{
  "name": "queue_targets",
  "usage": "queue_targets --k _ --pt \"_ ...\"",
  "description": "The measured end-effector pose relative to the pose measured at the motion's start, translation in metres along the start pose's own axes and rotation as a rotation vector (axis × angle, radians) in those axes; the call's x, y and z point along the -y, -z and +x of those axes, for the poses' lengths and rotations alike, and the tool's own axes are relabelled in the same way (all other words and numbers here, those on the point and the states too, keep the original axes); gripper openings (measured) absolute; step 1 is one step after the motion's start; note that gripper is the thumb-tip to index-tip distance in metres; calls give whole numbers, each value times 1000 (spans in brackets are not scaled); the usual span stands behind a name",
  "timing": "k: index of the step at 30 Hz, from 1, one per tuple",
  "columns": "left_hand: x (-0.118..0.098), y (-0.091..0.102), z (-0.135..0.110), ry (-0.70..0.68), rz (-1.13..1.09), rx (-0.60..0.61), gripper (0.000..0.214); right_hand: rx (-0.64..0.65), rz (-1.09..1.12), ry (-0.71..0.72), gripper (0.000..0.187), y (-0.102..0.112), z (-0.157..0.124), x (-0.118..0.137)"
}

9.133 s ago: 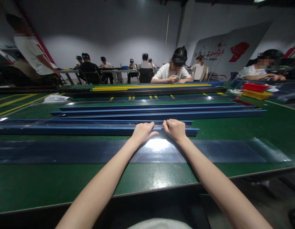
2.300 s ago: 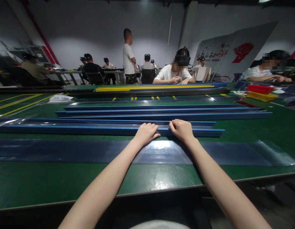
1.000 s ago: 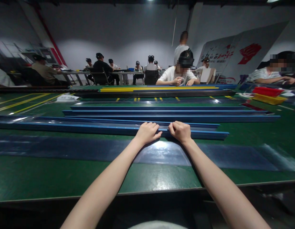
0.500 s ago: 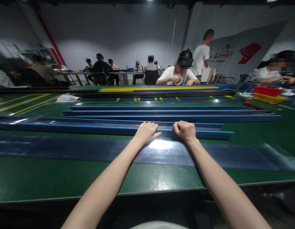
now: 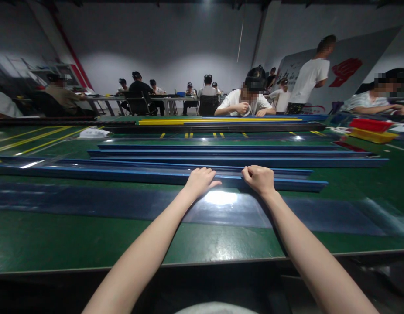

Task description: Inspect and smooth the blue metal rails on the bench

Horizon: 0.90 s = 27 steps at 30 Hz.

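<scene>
A long blue channel strip (image 5: 149, 175) with raised edges lies across the green table in front of me. My left hand (image 5: 202, 178) is closed over its front edge, fingers bent over the top and thumb pointing right along the near side. To the right, my right hand (image 5: 260, 178) makes a fist over the same strip, close to its right end; its fingertips are hidden. Something clear and shiny shows inside the channel at the left. Nearer to me, a flat strip of clear film (image 5: 123, 203) passes under my forearms.
More blue channel strips (image 5: 237, 162) lie just behind. Farther back are yellow strips (image 5: 221, 121), a black bar (image 5: 205, 127), a white paper (image 5: 94, 132), and red (image 5: 370, 125) and yellow trays (image 5: 374, 136). A co-worker (image 5: 244, 102) sits opposite; several people work beyond.
My right hand has shifted slightly right, a little farther from my left hand, which keeps its grip. The view has moved slightly. A standing person in the background has walked right.
</scene>
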State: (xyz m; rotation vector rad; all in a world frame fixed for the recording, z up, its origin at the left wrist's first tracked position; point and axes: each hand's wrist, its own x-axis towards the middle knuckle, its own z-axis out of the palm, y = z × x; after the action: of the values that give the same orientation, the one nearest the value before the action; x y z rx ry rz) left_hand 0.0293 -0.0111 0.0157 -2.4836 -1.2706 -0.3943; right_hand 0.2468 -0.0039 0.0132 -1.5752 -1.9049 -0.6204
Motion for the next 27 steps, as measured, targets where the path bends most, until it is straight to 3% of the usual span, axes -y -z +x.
queue_targets --k 9,17,27 --pt "0 -2 0 3 -2 -11 36 204 -59 -13 41 13 4 10" --pt "-2 3 0 6 2 22 35 399 155 299 31 28 5 19" --pt "-1 3 1 4 -2 13 34 431 198 303 17 27 6 16"
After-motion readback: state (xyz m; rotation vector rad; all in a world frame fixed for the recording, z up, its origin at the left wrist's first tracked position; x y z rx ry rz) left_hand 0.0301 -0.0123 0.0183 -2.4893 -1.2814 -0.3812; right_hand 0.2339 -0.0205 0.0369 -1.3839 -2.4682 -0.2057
